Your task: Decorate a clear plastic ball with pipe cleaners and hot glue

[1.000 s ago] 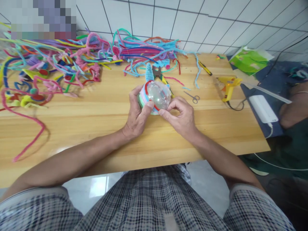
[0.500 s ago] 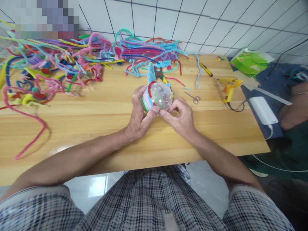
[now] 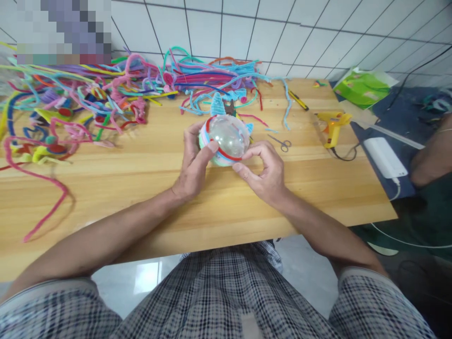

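A clear plastic ball [image 3: 229, 134], partly wrapped in bands of coloured pipe cleaner, is held above the table. Around the wrapped part's edge runs a red pipe cleaner [image 3: 226, 154]. My left hand [image 3: 194, 165] is closed on the ball's left side, its thumb on the near edge and its fingers mostly hidden behind. At the lower right edge, my right hand [image 3: 264, 169] has thumb and forefinger pinched about the end of the red pipe cleaner. A light-blue pointed pipe-cleaner piece [image 3: 217, 104] rises behind the ball, beside a dark-jawed tool [image 3: 230, 108] that is partly hidden.
Many loose pipe cleaners [image 3: 84, 99] are heaped along the back and left. Small scissors [image 3: 281, 142], a yellow cutter [image 3: 299, 100] and a yellow glue gun [image 3: 333, 127] lie to the right. Beyond the table's right edge are a white power bank [image 3: 385, 157] and another person's arm [image 3: 434, 153].
The ball has turned, so its clear side faces me more and the red band shows along its near edge. My left hand has shifted slightly left with it.
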A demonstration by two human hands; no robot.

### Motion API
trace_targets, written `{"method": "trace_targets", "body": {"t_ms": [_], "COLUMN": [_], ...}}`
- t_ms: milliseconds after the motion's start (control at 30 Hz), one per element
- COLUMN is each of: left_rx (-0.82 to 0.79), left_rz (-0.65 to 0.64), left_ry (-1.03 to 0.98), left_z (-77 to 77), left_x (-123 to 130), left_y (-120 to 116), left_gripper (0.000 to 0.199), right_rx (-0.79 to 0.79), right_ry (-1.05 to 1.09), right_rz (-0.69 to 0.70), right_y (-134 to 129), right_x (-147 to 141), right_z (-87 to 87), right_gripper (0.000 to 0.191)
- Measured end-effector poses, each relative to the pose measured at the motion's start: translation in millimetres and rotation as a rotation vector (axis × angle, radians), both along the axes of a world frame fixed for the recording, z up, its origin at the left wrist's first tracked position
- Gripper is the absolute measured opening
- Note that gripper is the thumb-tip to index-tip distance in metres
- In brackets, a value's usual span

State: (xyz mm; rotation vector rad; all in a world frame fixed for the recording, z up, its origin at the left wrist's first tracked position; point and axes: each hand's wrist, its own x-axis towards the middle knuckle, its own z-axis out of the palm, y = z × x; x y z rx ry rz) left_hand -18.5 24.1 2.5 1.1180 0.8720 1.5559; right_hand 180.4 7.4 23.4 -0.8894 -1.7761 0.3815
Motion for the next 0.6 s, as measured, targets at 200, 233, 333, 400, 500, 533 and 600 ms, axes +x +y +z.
{"method": "trace_targets", "body": {"t_ms": [200,233,333,400,500,533,600], "left_rx": [-0.188,-0.215,-0.254,-0.261,-0.280,-0.278,-0.265], "left_rz": [-0.313,-0.344,-0.373,-0.376,-0.352,-0.338,-0.321], "left_ry": [-0.180,-0.180,-0.157,-0.142,-0.114,-0.103,-0.082], "left_z": [29.7,33.7,41.8,44.2,45.0,44.9,44.5], "left_x": [-11.2,-13.5,-18.3,-18.9,-17.0,-16.2,-15.3], "left_y": [12.7,13.3,12.7,11.2,8.6,7.8,6.7], "left_gripper": [0.043,0.041,0.043,0.047,0.053,0.054,0.057], "right_rx": [0.059,0.069,0.077,0.104,0.133,0.125,0.102], "right_ry": [0.103,0.084,0.006,-0.050,-0.156,-0.189,-0.232], "right_rz": [-0.114,-0.140,-0.152,-0.134,-0.122,-0.116,-0.100], "right_y": [1.8,2.3,4.0,5.4,7.6,8.3,9.8], "right_x": [11.3,14.2,20.7,21.7,20.4,19.9,19.5], "right_z": [3.3,5.1,10.3,12.2,12.7,12.3,11.0], "right_gripper": [0.037,0.046,0.066,0.074,0.080,0.080,0.079]}}
